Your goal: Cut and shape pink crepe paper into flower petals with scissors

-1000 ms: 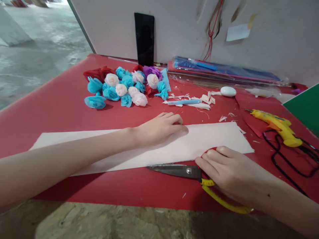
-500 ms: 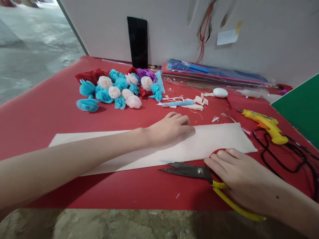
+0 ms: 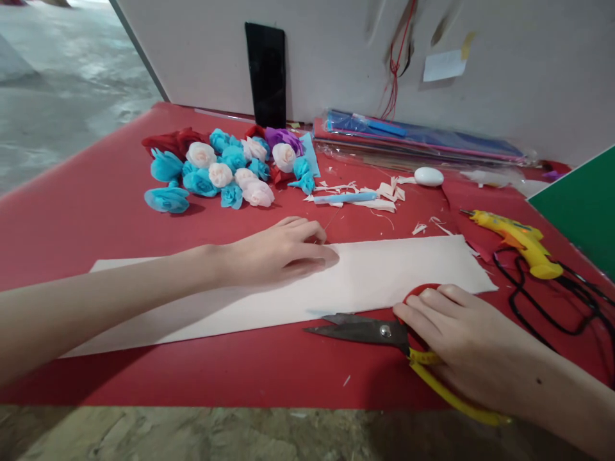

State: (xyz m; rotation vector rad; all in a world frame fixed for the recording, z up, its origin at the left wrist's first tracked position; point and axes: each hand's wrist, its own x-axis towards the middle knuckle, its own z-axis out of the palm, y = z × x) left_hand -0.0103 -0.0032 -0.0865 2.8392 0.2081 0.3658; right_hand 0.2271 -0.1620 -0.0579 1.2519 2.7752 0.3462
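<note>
Pale paper strip (image 3: 394,270): lies flat on red tabletop (image 3: 216,378), long axis left–right | left hand (image 3: 283,250) nearer, rests on it, fingers curled, slightly apart | right hand (image 3: 454,326) clamped on scissors (image 3: 368,330), parted, pointing left at strip's near edge

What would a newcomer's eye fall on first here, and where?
Probably the cluster of blue, pale pink, red and purple flowers toward the back left of the red tabletop. Next, the long pale sheet across the front, under the left hand, and the scissors in the right hand, by the sheet's near edge.
</note>
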